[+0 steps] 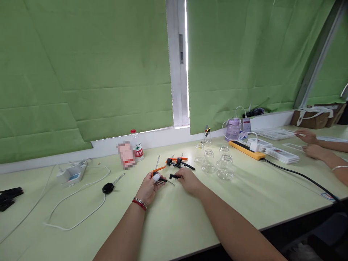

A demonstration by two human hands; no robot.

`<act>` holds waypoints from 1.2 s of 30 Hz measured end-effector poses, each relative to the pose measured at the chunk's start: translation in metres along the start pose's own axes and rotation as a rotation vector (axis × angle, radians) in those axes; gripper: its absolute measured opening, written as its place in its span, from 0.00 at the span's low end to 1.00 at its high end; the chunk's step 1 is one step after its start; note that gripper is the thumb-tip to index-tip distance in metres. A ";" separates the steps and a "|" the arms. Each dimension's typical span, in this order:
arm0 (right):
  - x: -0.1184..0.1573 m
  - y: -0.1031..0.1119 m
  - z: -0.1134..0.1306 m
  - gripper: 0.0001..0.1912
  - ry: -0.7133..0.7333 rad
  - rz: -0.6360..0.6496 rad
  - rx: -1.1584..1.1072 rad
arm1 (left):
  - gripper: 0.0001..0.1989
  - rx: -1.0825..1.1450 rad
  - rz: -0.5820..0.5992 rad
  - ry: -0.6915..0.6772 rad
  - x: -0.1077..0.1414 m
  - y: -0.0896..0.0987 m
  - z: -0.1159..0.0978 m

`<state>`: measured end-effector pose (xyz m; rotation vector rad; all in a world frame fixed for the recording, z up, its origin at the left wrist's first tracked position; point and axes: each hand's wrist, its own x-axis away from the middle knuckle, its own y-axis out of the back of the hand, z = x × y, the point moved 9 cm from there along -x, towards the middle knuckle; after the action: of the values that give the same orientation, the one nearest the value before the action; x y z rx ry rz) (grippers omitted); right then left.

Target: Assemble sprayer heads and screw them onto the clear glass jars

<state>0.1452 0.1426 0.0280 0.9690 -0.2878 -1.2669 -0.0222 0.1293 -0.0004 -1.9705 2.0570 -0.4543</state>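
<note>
My left hand (149,186) is closed on a black and orange tool (159,176) with thin metal rods, held just above the table. To its right, my right hand (188,180) pinches a small black piece (174,176), whose end points toward the tool. A short gap separates the two held things. Behind my hands, two similar black and orange tools (176,161) lie side by side. Several clear glass jars (208,163) stand to the right of my right hand.
A water bottle (139,149) stands at the back. An orange power strip (246,149) and white stacks (282,155) lie right, near another person's hands (312,150). A white cable, a black round-headed item (108,188) and a white power strip (74,174) are left.
</note>
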 end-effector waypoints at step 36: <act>0.009 -0.018 0.029 0.08 0.052 0.100 0.160 | 0.19 -0.099 0.036 -0.048 0.000 0.000 0.000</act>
<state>0.1170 0.1223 0.0289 1.1087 -0.3973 -1.1384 -0.0220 0.1295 0.0000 -1.9754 2.1198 -0.3000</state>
